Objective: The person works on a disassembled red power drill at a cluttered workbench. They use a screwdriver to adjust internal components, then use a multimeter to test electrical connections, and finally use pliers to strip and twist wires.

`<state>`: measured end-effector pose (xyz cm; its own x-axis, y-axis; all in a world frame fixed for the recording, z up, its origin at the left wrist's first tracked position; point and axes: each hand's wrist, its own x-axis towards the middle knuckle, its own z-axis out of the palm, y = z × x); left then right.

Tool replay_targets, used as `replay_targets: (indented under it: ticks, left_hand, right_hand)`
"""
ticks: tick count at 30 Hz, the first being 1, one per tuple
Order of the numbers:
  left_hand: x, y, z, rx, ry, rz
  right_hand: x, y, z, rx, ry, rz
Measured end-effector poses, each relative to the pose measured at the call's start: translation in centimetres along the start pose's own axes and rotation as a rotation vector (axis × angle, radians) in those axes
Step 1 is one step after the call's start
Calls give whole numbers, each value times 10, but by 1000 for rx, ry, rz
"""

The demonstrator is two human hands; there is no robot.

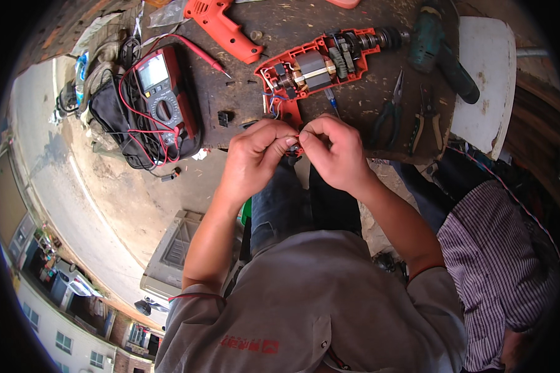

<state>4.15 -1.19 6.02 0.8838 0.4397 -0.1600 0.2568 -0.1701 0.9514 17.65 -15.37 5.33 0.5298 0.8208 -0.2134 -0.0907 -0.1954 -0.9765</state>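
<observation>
At the near edge of the table, my left hand [255, 152] and my right hand [336, 149] meet fingertip to fingertip. Both are closed in a pinch, and the small thing between them is mostly hidden by the fingers. They are at the lower end of the handle of an opened electric drill [317, 69], whose motor, gears and wires lie bare in its red-orange half shell. The other half of the housing [221, 28] lies to the far left. Left of my hands is a small black part [225, 117], possibly a switch.
A red multimeter [162, 93] with leads rests on a black pouch at left. Right of the opened drill are a screwdriver [332, 99], long-nose pliers [389, 115], another pair of pliers [426, 118] and a green power drill [429, 46]. A person in a striped shirt [491, 248] is at right.
</observation>
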Motion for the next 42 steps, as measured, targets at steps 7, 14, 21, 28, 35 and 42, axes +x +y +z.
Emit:
replay_targets:
  ticks: [7,14,21,28,35,42]
  left_hand:
    - [-1,0,-1,-3,14,-48]
    - [-2,-4,-3,-74,5,-68]
    - [-3,1,0,-85,65,-77]
    - [-6,1,3,-148,107,-89]
    - [-7,0,5,-116,122,-66]
    - [-6,1,6,-111,131,-64]
  right_hand:
    - [-4,3,-4,-181,127,-169]
    - [4,3,-1,-507,32,-525]
    - [-10,7,5,257,62,120]
    - [-9,13,6,870,118,360]
    - [-3,19,7,1226,7,451]
    - [-4,20,10,1289,-11,546]
